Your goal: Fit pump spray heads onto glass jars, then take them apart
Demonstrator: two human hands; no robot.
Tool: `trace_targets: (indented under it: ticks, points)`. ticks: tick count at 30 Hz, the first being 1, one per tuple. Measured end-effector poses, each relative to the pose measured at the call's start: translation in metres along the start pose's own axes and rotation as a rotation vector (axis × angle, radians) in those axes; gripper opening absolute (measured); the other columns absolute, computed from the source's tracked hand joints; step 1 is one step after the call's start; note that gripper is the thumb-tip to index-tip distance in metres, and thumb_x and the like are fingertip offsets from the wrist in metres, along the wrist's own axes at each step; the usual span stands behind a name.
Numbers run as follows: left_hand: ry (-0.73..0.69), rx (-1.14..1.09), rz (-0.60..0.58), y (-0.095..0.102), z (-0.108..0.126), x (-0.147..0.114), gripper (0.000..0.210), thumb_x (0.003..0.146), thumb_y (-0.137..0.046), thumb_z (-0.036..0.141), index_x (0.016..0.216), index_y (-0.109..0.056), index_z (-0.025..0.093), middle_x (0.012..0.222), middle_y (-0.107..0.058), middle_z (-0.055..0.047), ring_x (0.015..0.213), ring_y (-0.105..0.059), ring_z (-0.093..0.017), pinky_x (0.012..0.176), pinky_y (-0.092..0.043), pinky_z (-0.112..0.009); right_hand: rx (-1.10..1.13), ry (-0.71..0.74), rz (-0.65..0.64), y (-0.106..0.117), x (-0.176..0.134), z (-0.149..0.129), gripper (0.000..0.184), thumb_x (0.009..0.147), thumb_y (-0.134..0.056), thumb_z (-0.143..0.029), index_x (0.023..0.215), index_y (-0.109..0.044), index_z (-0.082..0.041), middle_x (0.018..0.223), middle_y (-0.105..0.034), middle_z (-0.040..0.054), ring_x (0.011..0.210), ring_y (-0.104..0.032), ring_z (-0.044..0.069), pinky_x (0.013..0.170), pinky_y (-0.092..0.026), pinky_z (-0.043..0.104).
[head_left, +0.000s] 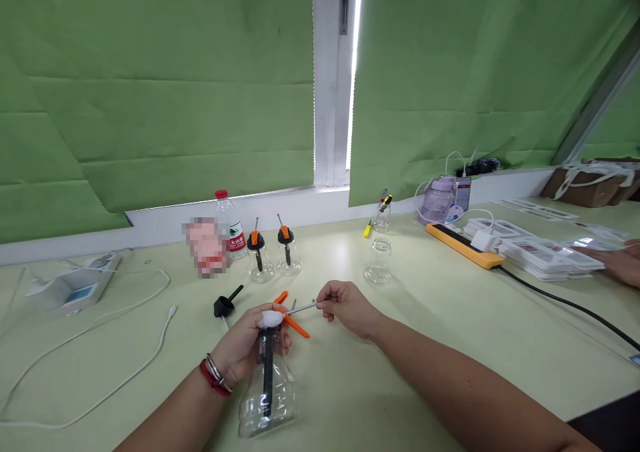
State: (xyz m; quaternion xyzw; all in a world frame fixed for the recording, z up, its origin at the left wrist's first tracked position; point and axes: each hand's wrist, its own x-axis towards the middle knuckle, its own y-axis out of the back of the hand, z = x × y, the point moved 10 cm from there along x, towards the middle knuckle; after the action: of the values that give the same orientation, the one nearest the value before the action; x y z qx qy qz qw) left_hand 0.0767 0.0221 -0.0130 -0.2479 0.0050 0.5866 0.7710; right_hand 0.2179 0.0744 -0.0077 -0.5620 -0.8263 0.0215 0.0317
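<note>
Orange strips (299, 325) jut out beside a white piece (271, 319) at the mouth of a clear bottle (283, 399), down which a black tube (269, 372) runs. The person's left hand (246, 342) is curled around the bottle's neck, low over the tabletop (350, 399); the right hand (349, 307) pinches the far end of a thin metal rod (301, 308) between thumb and fingers. A black cap (223, 307) lies near the left hand, and two black-topped bottles (260, 269) stand beyond.

My clear, glossy bottle (281, 389) looks smooth; its black tube (268, 372), matt plastic; my thin rod (301, 308), shiny metal.
</note>
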Motion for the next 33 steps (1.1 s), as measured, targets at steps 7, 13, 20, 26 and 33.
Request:
trace_targets:
  ticks: [7, 13, 20, 26, 33]
  points:
    - [-0.006, -0.031, 0.008, -0.001, 0.001, -0.001, 0.012, 0.069, -0.062, 0.018, 0.081, -0.060, 0.014, 0.059, -0.061, -0.004, 0.052, -0.059, -0.017, 0.054, -0.047, -0.031, 0.064, -0.090, -0.035, -0.005, 0.000, 0.012, 0.036, 0.068, -0.067, -0.048, 0.077, -0.058, -0.014, 0.063, -0.061, 0.0009, 0.046, -0.053, 0.009, 0.045, -0.043, 0.024]
    - [0.015, -0.021, 0.022, 0.001, -0.002, -0.001, 0.014, 0.069, -0.062, 0.019, 0.081, -0.059, 0.014, 0.057, -0.062, -0.003, 0.051, -0.060, -0.017, 0.054, -0.047, -0.029, -0.072, 0.023, 0.014, 0.002, 0.003, 0.003, 0.018, 0.064, -0.069, -0.030, 0.070, -0.061, -0.015, 0.056, -0.054, -0.0035, 0.051, -0.048, 0.008, 0.052, -0.042, 0.023]
    - [-0.013, -0.107, 0.042, 0.002, 0.006, -0.003, 0.008, 0.070, -0.062, 0.021, 0.074, -0.058, 0.015, 0.058, -0.060, -0.002, 0.054, -0.060, -0.017, 0.052, -0.046, -0.027, -0.405, 0.084, 0.086, 0.017, 0.004, -0.004, 0.008, 0.072, -0.061, -0.023, 0.077, -0.061, -0.018, 0.065, -0.059, -0.0010, 0.059, -0.052, 0.012, 0.057, -0.041, 0.025]
    - [-0.133, -0.115, 0.018, 0.004, 0.017, -0.004, 0.008, 0.072, -0.061, 0.018, 0.080, -0.060, 0.015, 0.061, -0.062, -0.003, 0.058, -0.061, -0.019, 0.057, -0.047, -0.031, -1.289, 0.238, -0.092, -0.016, 0.000, -0.004, 0.018, 0.082, -0.050, -0.014, 0.071, -0.064, -0.017, 0.080, -0.061, 0.0051, 0.070, -0.055, 0.014, 0.062, -0.035, 0.025]
    - [-0.146, -0.098, 0.033, 0.005, 0.019, -0.005, 0.009, 0.070, -0.062, 0.017, 0.077, -0.062, 0.014, 0.059, -0.061, -0.003, 0.056, -0.061, -0.018, 0.057, -0.048, -0.031, -1.393, 0.200, -0.044, -0.015, 0.005, 0.001, 0.021, 0.086, -0.043, -0.012, 0.084, -0.063, -0.017, 0.086, -0.059, 0.0074, 0.074, -0.056, 0.016, 0.062, -0.033, 0.026]
